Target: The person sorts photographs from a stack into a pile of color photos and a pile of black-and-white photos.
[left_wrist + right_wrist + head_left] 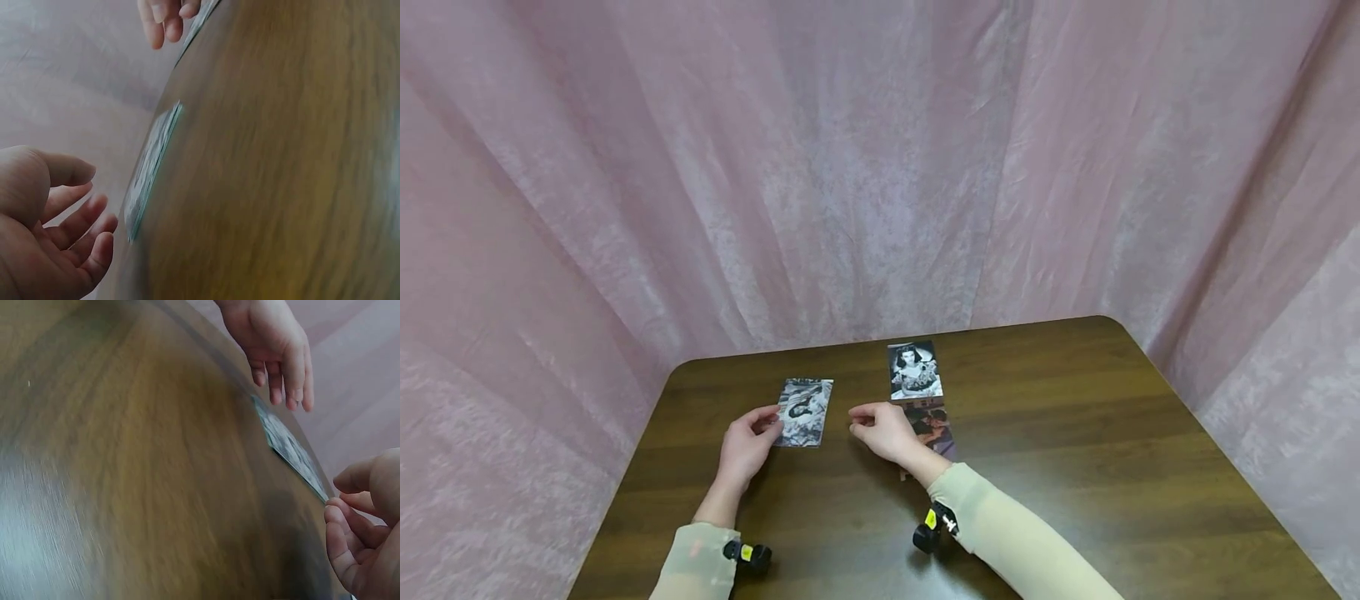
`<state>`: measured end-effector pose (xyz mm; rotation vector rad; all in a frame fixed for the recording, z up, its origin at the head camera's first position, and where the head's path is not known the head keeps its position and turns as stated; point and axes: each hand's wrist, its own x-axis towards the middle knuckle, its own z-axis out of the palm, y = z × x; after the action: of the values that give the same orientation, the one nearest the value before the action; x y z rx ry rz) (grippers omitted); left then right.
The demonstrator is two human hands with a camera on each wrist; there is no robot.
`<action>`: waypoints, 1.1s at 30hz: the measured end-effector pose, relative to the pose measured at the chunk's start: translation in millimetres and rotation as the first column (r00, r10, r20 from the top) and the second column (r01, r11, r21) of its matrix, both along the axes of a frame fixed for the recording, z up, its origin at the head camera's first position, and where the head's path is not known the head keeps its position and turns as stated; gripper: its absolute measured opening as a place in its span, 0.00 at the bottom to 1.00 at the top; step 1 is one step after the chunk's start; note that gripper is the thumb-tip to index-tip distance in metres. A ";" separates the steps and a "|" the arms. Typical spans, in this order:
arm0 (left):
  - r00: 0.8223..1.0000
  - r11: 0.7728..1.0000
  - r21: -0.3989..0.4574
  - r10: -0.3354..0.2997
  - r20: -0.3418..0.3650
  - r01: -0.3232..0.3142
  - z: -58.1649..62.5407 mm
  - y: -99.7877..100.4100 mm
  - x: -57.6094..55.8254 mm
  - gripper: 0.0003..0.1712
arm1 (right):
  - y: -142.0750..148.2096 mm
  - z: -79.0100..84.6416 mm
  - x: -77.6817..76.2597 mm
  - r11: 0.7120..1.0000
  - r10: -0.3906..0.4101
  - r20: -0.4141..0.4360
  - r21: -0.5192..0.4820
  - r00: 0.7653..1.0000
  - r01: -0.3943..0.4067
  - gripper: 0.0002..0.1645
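A thin stack of photo cards point(805, 412), topped by a black-and-white picture, lies on the left half of the table. My left hand point(747, 446) is at its left edge, thumb and fingertips overlapping that edge in the head view. Seen from the left wrist, those fingers are loosely bent and apart, beside the stack point(153, 172). To the right of the stack is my right hand point(883, 429), its fingers loosely curved with nothing between them. Under the right wrist lies a colour photo card point(931, 427), partly hidden. Just beyond it is another black-and-white photo card point(915, 371).
The brown wooden table point(1075, 433) has rounded far corners. Pink velvety curtains point(880, 167) hang behind it and at both sides. A small black camera point(927, 537) is strapped at the right wrist, and another camera point(756, 557) at the left.
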<state>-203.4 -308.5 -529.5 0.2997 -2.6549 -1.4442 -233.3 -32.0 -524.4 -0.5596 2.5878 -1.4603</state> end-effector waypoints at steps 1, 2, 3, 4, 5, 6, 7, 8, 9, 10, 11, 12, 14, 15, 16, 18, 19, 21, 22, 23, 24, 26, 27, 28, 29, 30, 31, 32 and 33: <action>1.000 1.000 -0.003 0.008 0.004 -0.008 0.0 -3.1 0.6 0.21 | -3.6 -0.2 1.4 1.000 0.004 0.003 0.001 1.000 -0.004 0.17; 1.000 1.000 -0.004 0.015 0.004 -0.015 0.1 -5.8 0.7 0.21 | -7.3 0.3 2.7 1.000 0.006 0.005 0.000 1.000 -0.006 0.17; 1.000 1.000 -0.003 0.023 0.003 -0.023 0.3 -8.1 0.4 0.21 | -11.0 0.9 3.4 1.000 0.006 0.007 0.002 1.000 -0.006 0.17; 1.000 1.000 -0.004 0.029 0.006 -0.029 0.3 -10.2 0.0 0.21 | -14.6 1.1 4.1 1.000 0.003 0.009 0.003 1.000 -0.003 0.17; 0.999 0.999 -0.007 0.036 0.007 -0.036 0.1 -11.9 -0.5 0.21 | -18.1 1.8 4.9 1.000 0.000 0.009 0.000 1.000 0.000 0.17; 0.999 0.999 -0.009 0.038 0.007 -0.038 -0.1 -13.3 -1.3 0.22 | -21.6 1.9 5.3 1.000 -0.008 0.005 0.001 1.000 0.008 0.17; 0.999 0.999 -0.010 0.041 0.010 -0.041 -0.2 -14.4 -2.2 0.22 | -25.2 1.9 5.8 1.000 -0.019 0.003 -0.002 1.000 0.019 0.17; 0.999 0.999 -0.013 0.043 0.014 -0.043 -0.7 -15.3 -2.9 0.22 | -28.9 1.5 6.2 0.999 -0.032 0.001 -0.004 0.999 0.032 0.16; 0.999 0.999 -0.017 0.045 0.017 -0.045 -1.3 -16.1 -3.9 0.22 | -32.4 0.7 6.4 0.999 -0.045 0.003 -0.004 0.999 0.045 0.16; 0.999 0.999 -0.021 0.045 0.024 -0.044 -2.2 -16.9 -5.0 0.23 | -35.8 -0.3 6.7 0.998 -0.059 0.005 -0.003 0.998 0.059 0.16; 0.999 0.999 -0.028 0.044 0.029 -0.043 -2.8 -17.2 -5.9 0.23 | -39.0 -1.3 6.8 0.997 -0.075 0.005 0.000 0.997 0.075 0.16; 0.999 0.999 -0.035 0.042 0.032 -0.041 -3.3 -17.5 -6.8 0.23 | -42.2 -2.6 6.9 0.996 -0.089 0.007 0.006 0.996 0.089 0.15; 0.998 0.998 -0.050 0.044 0.036 -0.043 -3.6 -18.0 -8.6 0.22 | -47.9 -4.6 6.7 0.993 -0.118 0.014 0.021 0.993 0.118 0.15; 0.998 0.998 -0.058 0.043 0.035 -0.041 -3.5 -18.2 -9.4 0.22 | -50.5 -5.2 6.6 0.991 -0.133 0.016 0.030 0.991 0.132 0.15; 0.999 0.997 -0.066 0.036 0.035 -0.034 -3.1 -18.1 -10.3 0.22 | -52.9 -5.4 6.4 0.988 -0.150 0.017 0.040 0.989 0.149 0.16; 0.999 0.996 -0.084 0.023 0.036 -0.020 -2.4 -17.4 -11.7 0.22 | -56.8 -5.7 6.1 0.982 -0.177 0.015 0.061 0.984 0.176 0.16; 0.999 0.996 -0.094 0.019 0.043 -0.015 -2.5 -17.2 -12.0 0.22 | -58.8 -6.3 6.4 0.979 -0.190 0.014 0.076 0.982 0.188 0.17; 0.998 0.994 -0.109 0.012 0.060 -0.006 -3.2 -17.2 -12.6 0.23 | -62.7 -7.9 7.7 0.973 -0.205 0.008 0.107 0.979 0.203 0.18; 0.997 0.993 -0.117 0.012 0.071 -0.004 -3.7 -17.2 -13.1 0.24 | -64.6 -8.9 8.2 0.970 -0.210 0.000 0.124 0.978 0.209 0.18; 0.997 0.992 -0.124 0.012 0.078 -0.002 -4.2 -17.2 -13.5 0.24 | -66.3 -10.0 8.7 0.966 -0.215 -0.004 0.143 0.977 0.214 0.19; 0.996 0.992 -0.129 0.013 0.086 -0.002 -4.5 -17.2 -14.0 0.24 | -68.0 -11.0 9.2 0.963 -0.222 -0.006 0.158 0.975 0.220 0.19; 0.996 0.991 -0.134 0.013 0.092 0.000 -5.5 -17.6 -15.5 0.25 | -70.8 -12.2 9.6 0.955 -0.238 -0.014 0.178 0.971 0.237 0.19; 0.996 0.991 -0.137 0.008 0.093 0.005 -5.7 -17.7 -16.4 0.25 | -71.9 -12.4 9.3 0.951 -0.248 -0.017 0.184 0.969 0.247 0.19; 0.996 0.990 -0.138 0.002 0.092 0.010 -5.7 -17.6 -17.1 0.25 | -72.8 -12.3 8.9 0.948 -0.259 -0.017 0.187 0.966 0.257 0.19; 0.996 0.990 -0.140 -0.006 0.091 0.019 -5.5 -17.5 -17.8 0.25 | -73.5 -12.3 8.5 0.945 -0.268 -0.016 0.190 0.963 0.266 0.19; 0.996 0.990 -0.140 -0.008 0.093 0.021 -5.4 -17.7 -18.2 0.26 | -74.2 -12.0 8.1 0.944 -0.274 -0.012 0.190 0.962 0.271 0.19; 0.996 0.989 -0.144 -0.012 0.094 0.026 -5.3 -17.7 -18.5 0.26 | -74.8 -11.7 7.8 0.943 -0.277 -0.007 0.192 0.961 0.273 0.19; 0.995 0.989 -0.146 -0.017 0.096 0.031 -5.1 -17.6 -18.5 0.26 | -75.3 -11.6 7.5 0.942 -0.278 -0.002 0.193 0.961 0.273 0.19; 0.995 0.988 -0.148 -0.020 0.099 0.035 -4.8 -17.4 -18.4 0.26 | -76.0 -11.6 7.3 0.942 -0.278 0.002 0.195 0.961 0.272 0.20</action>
<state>-221.8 -325.9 -534.3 0.3286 -2.8368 -1.2590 -226.0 -108.0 -536.0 -0.1543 2.8315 -1.2496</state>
